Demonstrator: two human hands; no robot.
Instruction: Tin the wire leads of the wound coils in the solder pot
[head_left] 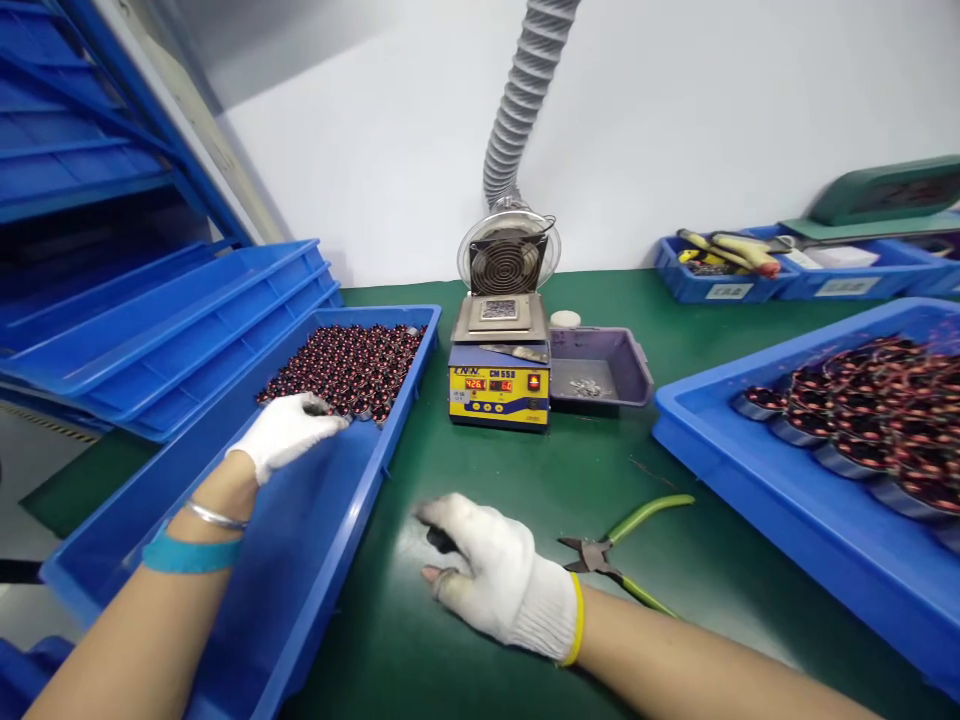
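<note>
My left hand (289, 430), in a white glove, reaches into the long blue tray (300, 580) and touches the near edge of a pile of small copper-wound coils (349, 365); its fingers point forward, and I cannot see whether they grip one. My right hand (491, 570), also gloved, hovers over the green mat with fingers loosely curled around a small dark object (442, 542). Green-handled cutters (622, 550) lie just right of that hand.
A yellow-and-blue solder pot (500, 375) stands at centre, with a fan and grey exhaust hose (517, 110) behind it and a purple scrap tray (600, 365) beside it. A blue tray of larger coils (862, 430) is right. Stacked blue trays (165, 330) are left.
</note>
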